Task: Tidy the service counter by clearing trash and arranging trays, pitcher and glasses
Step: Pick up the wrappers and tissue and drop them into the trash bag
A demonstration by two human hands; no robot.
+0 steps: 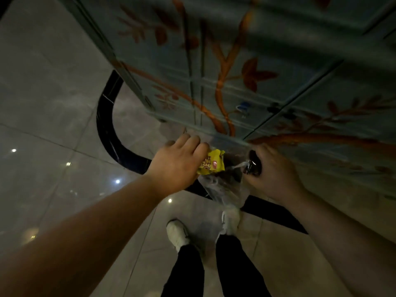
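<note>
My left hand (179,162) grips a crumpled yellow snack wrapper (212,162) with red print, held over the mouth of a clear plastic bag (225,187). My right hand (272,170) is closed on the bag's right edge together with a dark shiny wrapper (254,163). The bag hangs between both hands, just in front of the cabinet, with dark trash dimly visible inside. No trays, pitcher or glasses are in view.
A pale blue cabinet (246,61) painted with orange branches and leaves fills the top and right. A black curved band (105,129) runs across the glossy tiled floor (47,103). My white shoes (177,231) and dark trousers stand below the bag.
</note>
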